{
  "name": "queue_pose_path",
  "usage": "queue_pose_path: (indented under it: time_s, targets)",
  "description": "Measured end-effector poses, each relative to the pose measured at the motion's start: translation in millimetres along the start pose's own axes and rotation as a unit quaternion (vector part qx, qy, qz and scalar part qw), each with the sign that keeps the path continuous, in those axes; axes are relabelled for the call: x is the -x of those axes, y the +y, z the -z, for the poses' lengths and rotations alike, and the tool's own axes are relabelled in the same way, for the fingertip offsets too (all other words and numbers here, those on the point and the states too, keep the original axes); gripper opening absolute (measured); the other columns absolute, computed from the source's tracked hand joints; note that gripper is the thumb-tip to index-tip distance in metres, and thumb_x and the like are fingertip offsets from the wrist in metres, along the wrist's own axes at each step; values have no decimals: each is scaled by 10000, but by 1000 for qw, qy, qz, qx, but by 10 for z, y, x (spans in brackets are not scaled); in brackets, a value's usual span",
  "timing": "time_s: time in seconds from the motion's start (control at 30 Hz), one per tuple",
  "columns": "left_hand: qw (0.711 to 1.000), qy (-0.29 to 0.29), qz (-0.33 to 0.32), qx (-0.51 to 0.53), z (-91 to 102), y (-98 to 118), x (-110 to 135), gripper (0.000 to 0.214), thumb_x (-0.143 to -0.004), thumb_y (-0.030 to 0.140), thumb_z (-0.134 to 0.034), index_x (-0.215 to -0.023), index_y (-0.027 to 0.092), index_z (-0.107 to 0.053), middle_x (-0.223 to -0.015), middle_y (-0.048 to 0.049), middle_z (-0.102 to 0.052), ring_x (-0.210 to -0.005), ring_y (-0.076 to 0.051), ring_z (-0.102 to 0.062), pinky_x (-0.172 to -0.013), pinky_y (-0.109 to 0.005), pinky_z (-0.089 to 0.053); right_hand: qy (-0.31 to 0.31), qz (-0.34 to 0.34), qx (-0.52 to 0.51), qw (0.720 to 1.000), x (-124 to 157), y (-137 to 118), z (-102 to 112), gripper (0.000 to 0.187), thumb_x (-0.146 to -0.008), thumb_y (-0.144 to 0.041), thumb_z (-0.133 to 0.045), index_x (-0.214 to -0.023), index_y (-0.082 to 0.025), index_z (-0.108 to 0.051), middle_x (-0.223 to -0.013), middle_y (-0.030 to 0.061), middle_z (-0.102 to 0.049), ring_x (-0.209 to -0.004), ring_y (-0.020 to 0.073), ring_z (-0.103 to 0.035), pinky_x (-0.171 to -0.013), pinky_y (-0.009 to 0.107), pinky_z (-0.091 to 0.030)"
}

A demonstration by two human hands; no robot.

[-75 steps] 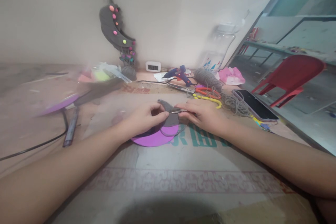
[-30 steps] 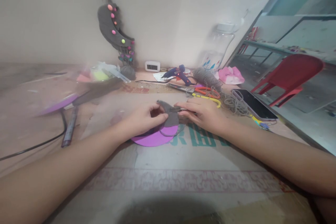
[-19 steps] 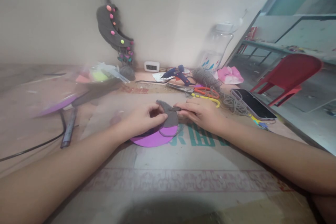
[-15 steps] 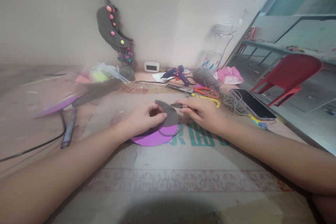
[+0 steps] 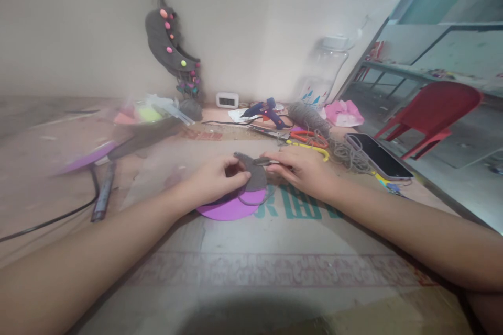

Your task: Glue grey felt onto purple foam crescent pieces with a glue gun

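My left hand [image 5: 214,180] is closed, pinching the edge of a grey yarn-wrapped crescent shape [image 5: 254,175] that lies over a purple foam piece [image 5: 231,208]. My right hand [image 5: 304,170] is closed on a small dark tool [image 5: 262,162] whose tip touches the grey shape's upper edge. Both hands rest on the cardboard-covered table [image 5: 275,251]. A loop of grey yarn [image 5: 251,200] trails over the purple foam below the shape.
Behind the hands lie orange scissors [image 5: 312,138], a yellow-handled tool [image 5: 314,149], a ball of grey yarn [image 5: 306,115], a blue glue gun [image 5: 267,110] and a phone [image 5: 379,156]. A finished grey crescent with coloured beads [image 5: 168,47] hangs on the wall. A black cable [image 5: 58,214] runs at left.
The hands have stayed almost in place. My right hand shifted the small tool slightly along the top edge of the grey shape; my left hand keeps its pinch.
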State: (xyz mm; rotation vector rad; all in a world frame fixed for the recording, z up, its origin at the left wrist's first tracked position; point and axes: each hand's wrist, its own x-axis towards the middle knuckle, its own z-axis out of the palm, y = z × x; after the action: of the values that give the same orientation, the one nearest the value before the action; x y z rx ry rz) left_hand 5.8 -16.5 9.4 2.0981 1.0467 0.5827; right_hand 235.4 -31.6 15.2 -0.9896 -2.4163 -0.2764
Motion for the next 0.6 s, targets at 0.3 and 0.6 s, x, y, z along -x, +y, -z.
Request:
queue_pose_path:
  time_s: [0.3, 0.6]
  targets:
    - [1000, 6, 10, 27, 7, -4, 4, 307, -797, 446, -523, -795, 162, -641, -768, -18, -658, -721, -163, -577, -658, -264, -428, 5, -16, -23, 1000, 4, -5, -6, 323, -924, -361, -483, -1080, -154, -676, -841, 61, -706, -754, 159, -627, -672, 252, -439]
    - [998, 14, 30, 44, 7, -5, -4, 279, -775, 431, -538, -744, 168, -627, -696, -2, -627, -657, -141, -545, -606, -257, -404, 6, 23, 17, 1000, 23, 5, -18, 298, -920, -354, -492, -1062, -168, -677, -816, 61, -693, -729, 158, -619, -628, 250, -409]
